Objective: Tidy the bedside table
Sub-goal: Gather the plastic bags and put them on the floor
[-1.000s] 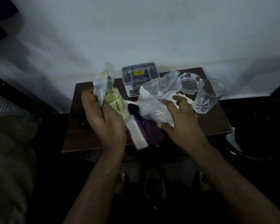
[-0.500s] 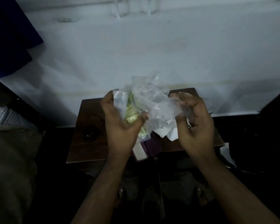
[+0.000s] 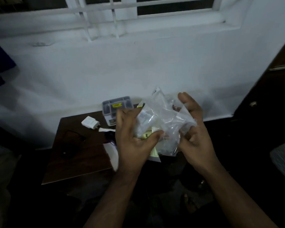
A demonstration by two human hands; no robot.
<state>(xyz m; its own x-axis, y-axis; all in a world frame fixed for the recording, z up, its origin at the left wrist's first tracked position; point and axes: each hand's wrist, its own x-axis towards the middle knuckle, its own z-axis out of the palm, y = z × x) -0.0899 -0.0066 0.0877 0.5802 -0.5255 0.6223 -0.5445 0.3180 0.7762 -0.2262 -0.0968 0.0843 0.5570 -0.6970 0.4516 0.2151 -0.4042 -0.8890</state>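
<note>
Above the dark wooden bedside table (image 3: pixel 76 163) I hold a crumpled bundle of clear plastic bags (image 3: pixel 163 122) with both hands. My left hand (image 3: pixel 133 142) grips its left side, thumb pressed over a pale yellow packet (image 3: pixel 146 135) inside the plastic. My right hand (image 3: pixel 194 129) grips the right side, fingers curled into the plastic. The bundle hides the middle and right of the table.
A white charger plug (image 3: pixel 90 122) lies at the table's back left beside a grey compartment box (image 3: pixel 117 106) with a yellow label. A dark cable (image 3: pixel 74 137) lies further left. White paper (image 3: pixel 112 153) shows under my left hand. A white wall and window stand behind.
Both hands with the plastic bundle have moved right and closer together, crumpling it tighter. The view has tilted up, showing the window. The charger plug and grey box are uncovered now.
</note>
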